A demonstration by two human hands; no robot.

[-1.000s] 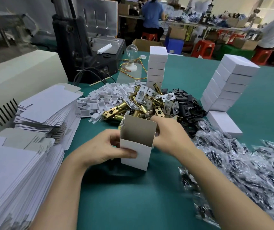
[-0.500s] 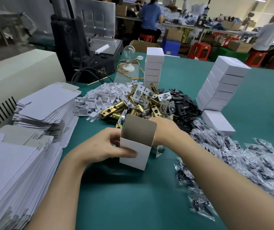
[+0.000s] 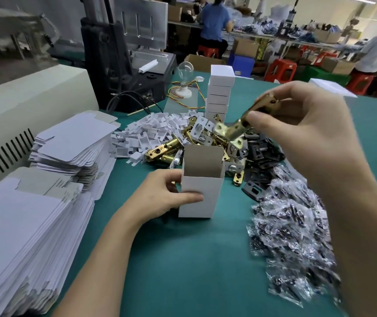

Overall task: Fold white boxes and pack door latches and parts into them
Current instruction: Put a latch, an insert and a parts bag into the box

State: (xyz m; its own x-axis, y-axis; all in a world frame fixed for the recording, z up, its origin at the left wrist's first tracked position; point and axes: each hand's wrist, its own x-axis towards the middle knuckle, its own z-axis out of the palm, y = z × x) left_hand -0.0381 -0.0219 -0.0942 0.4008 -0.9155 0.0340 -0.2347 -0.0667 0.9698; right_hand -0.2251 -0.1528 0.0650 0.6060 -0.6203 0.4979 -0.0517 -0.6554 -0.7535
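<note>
An open white box (image 3: 200,195) stands upright on the green table, its top flap raised. My left hand (image 3: 162,197) grips its left side, thumb across the front. My right hand (image 3: 301,124) is raised above and right of the box and pinches a brass door latch (image 3: 242,124), blurred by motion. A heap of brass latches (image 3: 167,152), silver plates and black parts (image 3: 263,152) lies just behind the box.
Stacks of flat white box blanks (image 3: 68,145) fill the left. White plastic pieces (image 3: 146,131) lie behind. Clear bags of screws (image 3: 292,229) spread at right. A tower of closed boxes (image 3: 220,92) stands behind the heap. A black machine (image 3: 123,65) sits far left.
My right hand has come out of the heap behind the box and risen up and to the right with a brass latch. My left hand still holds the box in place.
</note>
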